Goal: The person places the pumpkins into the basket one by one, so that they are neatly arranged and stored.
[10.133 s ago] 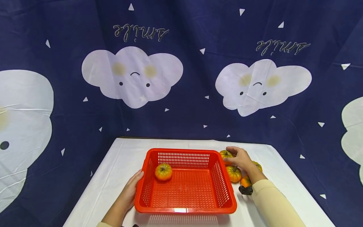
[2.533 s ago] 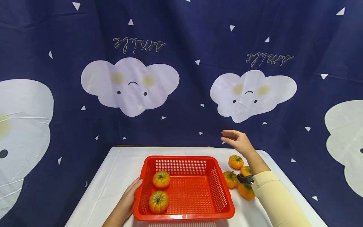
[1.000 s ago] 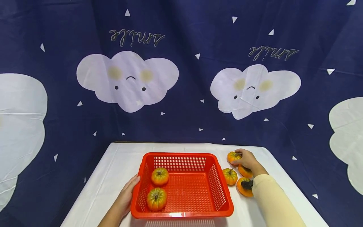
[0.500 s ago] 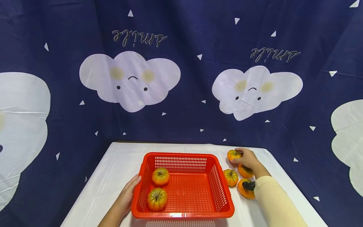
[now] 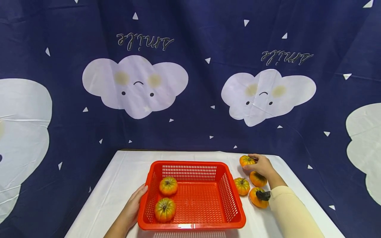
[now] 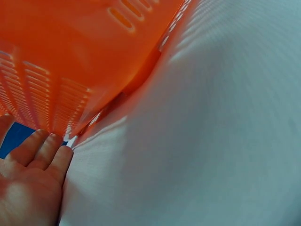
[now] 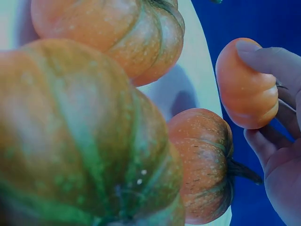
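Observation:
My right hand [image 5: 262, 166] grips a small orange-yellow pumpkin [image 5: 246, 161] at the far right of the table. In the right wrist view, thumb and fingers pinch this pumpkin [image 7: 247, 87] from both sides, seen against the blue backdrop. My left hand [image 5: 135, 204] lies along the left side of a red plastic basket [image 5: 193, 226]. The left wrist view shows its fingers [image 6: 47, 150] fairly straight, fingertips right at the slotted wall. Inside the basket, along its left, sit two pumpkins, one farther back [image 5: 168, 185] and one nearer [image 5: 165, 209].
Outside the basket's right wall stand three more pumpkins: one beside the wall [image 5: 241, 186], one under the right wrist [image 5: 258, 178] and one nearer [image 5: 259, 197], partly behind a black wrist strap [image 5: 263, 195]. A navy cloud-print curtain [image 5: 205, 132] hangs behind the white-covered table [image 5: 131, 165].
The basket held one pumpkin ten seconds ago and now holds two. My right hand has come down from the air onto another pumpkin, which has shifted slightly away. The left hand stays at the basket.

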Demonstrator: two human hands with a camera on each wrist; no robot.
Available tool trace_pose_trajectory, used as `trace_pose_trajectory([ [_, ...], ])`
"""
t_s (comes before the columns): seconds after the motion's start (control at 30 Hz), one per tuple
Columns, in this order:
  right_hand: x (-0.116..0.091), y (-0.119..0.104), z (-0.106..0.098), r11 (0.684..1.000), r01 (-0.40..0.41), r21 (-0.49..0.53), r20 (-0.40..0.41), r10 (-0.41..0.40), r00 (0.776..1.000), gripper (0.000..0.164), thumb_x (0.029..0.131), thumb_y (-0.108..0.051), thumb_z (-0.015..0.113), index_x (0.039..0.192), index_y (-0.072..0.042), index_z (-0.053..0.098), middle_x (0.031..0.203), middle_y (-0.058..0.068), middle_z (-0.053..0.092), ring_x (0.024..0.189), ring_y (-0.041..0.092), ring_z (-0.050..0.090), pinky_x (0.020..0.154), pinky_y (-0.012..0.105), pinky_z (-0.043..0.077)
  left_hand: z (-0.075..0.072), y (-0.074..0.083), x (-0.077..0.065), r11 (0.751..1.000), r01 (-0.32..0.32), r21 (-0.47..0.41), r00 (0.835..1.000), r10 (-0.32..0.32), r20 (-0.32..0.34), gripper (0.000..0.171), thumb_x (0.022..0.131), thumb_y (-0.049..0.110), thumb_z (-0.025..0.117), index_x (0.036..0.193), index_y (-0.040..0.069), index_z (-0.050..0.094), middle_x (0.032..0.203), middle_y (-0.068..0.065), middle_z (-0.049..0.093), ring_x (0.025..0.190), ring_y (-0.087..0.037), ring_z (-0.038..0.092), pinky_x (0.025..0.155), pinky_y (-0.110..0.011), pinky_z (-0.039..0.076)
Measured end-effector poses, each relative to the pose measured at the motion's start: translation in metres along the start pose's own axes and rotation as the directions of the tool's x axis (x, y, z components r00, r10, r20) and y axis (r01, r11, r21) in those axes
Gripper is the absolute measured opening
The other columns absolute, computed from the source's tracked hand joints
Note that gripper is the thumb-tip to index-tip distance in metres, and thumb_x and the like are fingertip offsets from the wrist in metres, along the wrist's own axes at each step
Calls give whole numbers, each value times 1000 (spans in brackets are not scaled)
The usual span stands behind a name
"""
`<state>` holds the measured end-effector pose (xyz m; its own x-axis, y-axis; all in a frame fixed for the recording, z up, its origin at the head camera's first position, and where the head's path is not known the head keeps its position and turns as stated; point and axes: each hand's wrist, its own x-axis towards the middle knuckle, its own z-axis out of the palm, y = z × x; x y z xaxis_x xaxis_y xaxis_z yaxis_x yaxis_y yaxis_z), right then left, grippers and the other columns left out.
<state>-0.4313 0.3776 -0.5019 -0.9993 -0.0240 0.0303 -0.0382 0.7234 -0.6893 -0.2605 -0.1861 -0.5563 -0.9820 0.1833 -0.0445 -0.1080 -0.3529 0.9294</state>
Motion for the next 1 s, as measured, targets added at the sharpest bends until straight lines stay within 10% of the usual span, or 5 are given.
trace_pose_trajectory([
  [1.0,0,-29,-8,990,99,104,-49,-94,994,84,80,-35,95,146,1,59,140,27,59,123,43,56,105,56,48,1,1,-1,1000,-4,23,1000,4,7,69,113,38,43,164,-5,23,162,-30,34,142,-38,44,109,-47,46],
])
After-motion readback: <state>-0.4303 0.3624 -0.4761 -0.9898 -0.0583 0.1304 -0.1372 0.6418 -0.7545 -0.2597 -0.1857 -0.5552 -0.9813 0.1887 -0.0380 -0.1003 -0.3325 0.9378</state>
